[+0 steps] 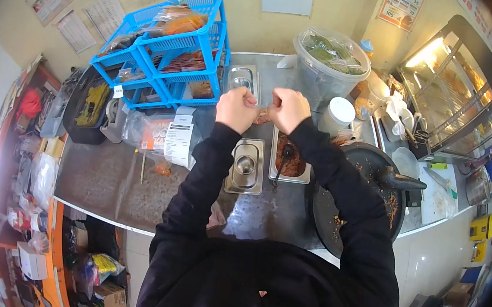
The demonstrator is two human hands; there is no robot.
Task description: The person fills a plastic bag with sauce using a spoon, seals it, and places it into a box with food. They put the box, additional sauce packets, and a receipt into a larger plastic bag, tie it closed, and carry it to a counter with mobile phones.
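Note:
My left hand (236, 109) and my right hand (289, 112) are raised close together over the metal table, fingers pinched. Between them hangs what looks like a small clear plastic bag (263, 118) with reddish contents, and both hands seem to grip its top. Below my right forearm is a steel pan (305, 176) of dark red sauce (297, 165), a black-handled spoon (287, 152) resting in it. Beside it lies a steel pan lid (245, 167). Another steel lid or pan (243, 78) shows behind my left hand.
Blue stacked baskets (177, 39) with filled bags stand at back left, near a printed paper (178, 143). At right are a bucket (327, 81) of bagged green leaves, a white tub (339, 114), and a wide stone mortar (336, 215) with its pestle (400, 181).

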